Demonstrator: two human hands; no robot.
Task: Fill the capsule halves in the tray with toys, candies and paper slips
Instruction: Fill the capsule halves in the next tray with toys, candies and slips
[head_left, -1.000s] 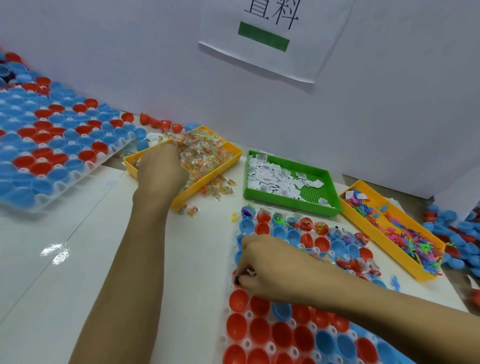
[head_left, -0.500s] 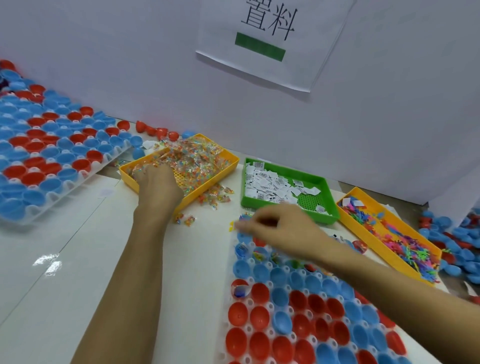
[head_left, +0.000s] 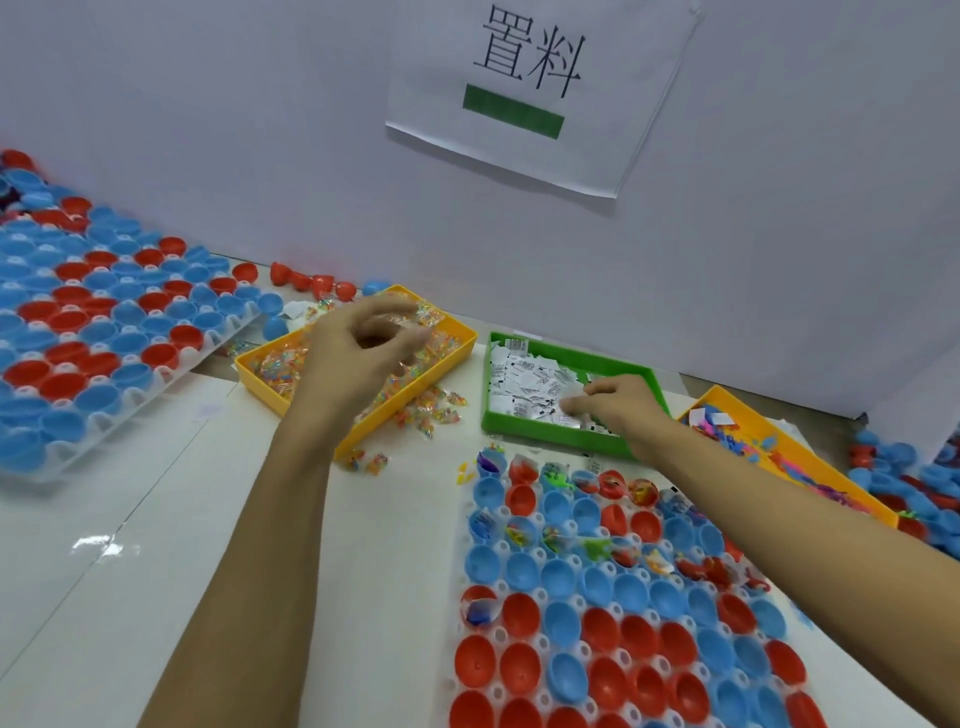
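Over the candy bin (head_left: 457, 332) the left hand (head_left: 358, 348) curls, seemingly empty; right hand (head_left: 618, 405) pinches paper slips (head_left: 530, 379).

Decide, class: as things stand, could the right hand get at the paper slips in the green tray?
Probably yes: the right hand is already over the green tray, fingers down among the paper slips, with nothing in between.

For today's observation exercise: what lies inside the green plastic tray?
The green plastic tray holds small white printed paper slips. The right hand reaches into them, hiding the slips and tray floor under it.
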